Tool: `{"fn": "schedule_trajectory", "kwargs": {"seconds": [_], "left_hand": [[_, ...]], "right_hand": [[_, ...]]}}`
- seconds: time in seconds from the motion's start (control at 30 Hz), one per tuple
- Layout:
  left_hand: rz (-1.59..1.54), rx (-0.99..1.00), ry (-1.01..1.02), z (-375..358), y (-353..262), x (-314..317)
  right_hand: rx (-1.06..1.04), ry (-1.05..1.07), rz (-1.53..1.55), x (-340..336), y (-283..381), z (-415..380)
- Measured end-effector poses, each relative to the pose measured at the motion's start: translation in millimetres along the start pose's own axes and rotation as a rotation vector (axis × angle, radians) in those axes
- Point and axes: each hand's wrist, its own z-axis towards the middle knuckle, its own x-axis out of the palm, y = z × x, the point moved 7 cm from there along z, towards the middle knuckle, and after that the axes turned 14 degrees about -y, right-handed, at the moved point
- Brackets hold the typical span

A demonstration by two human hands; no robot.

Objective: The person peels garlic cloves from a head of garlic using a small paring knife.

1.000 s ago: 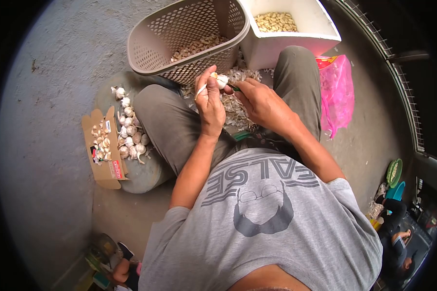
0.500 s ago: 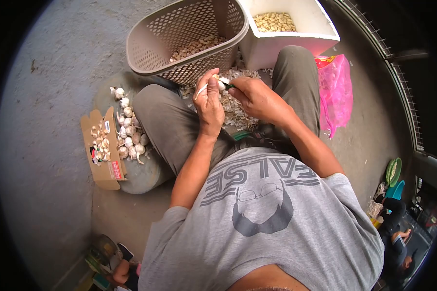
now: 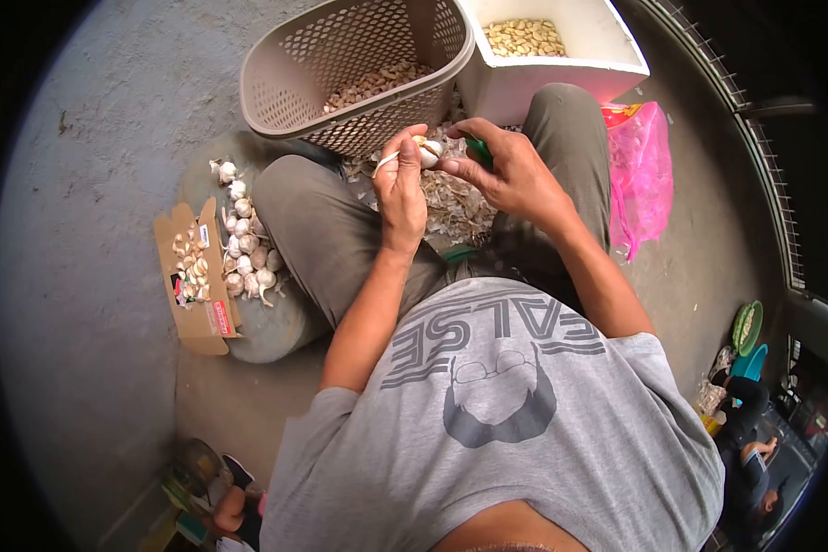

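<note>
My left hand (image 3: 401,189) is closed round a white garlic bulb (image 3: 430,153), its pale stem sticking out to the left. Close beside the bulb on the right is my right hand (image 3: 515,175), thumb and index finger apart near the bulb, the other fingers curled round a green-handled tool (image 3: 478,153). The tool's blade cannot be made out. Several whole garlic bulbs (image 3: 245,247) lie on a round grey seat to the left, next to a cardboard box (image 3: 198,317) with loose cloves in it.
A perforated basket (image 3: 368,120) holding unpeeled cloves and a white foam box (image 3: 616,69) with peeled cloves stand ahead. Garlic skins (image 3: 455,207) litter the floor between my knees. A pink bag (image 3: 639,175) lies right. Other people are partly visible at both lower corners.
My right hand has opened its thumb and index finger and turned, bringing the green handle up into its palm. My left hand still holds the bulb, in nearly the same place.
</note>
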Motion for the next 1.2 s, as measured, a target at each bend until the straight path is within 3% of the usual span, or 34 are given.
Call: {"fn": "schedule_trajectory", "kwargs": {"seconds": [0.1,0.23,0.33,0.43,0.57,0.7,0.77,0.9,1.2], "left_hand": [[-0.093,-0.075,0.031,-0.7,6.1,6.0],[-0.242,-0.203,0.11,-1.4,11.4,2.7],[-0.36,-0.248,0.114,-0.6,12.6,1.7],[-0.344,-0.284,0.022,2.4,7.7,1.0],[-0.166,-0.279,0.104,5.1,21.8,-4.6],[0.133,0.017,0.091,4.9,12.7,3.9],[0.231,0.053,0.099,7.0,19.0,-5.3],[0.255,0.194,0.097,8.0,4.8,-6.1],[-0.102,-0.219,0.106,6.5,34.1,-5.9]], "right_hand": [[-0.08,-0.044,0.163,20.1,-13.4,7.3],[0.414,0.177,0.477,28.9,-40.7,4.2],[0.605,0.084,0.695,27.4,-59.4,2.1],[0.585,0.026,0.62,20.2,-63.5,2.0],[0.529,0.015,0.581,15.3,-59.2,3.8],[0.433,0.074,0.484,22.2,-66.2,2.0],[0.31,0.104,0.344,25.1,-65.3,2.2],[0.422,0.095,0.365,23.8,-54.9,0.3],[0.633,0.121,0.751,35.8,-79.6,-4.6]]}}
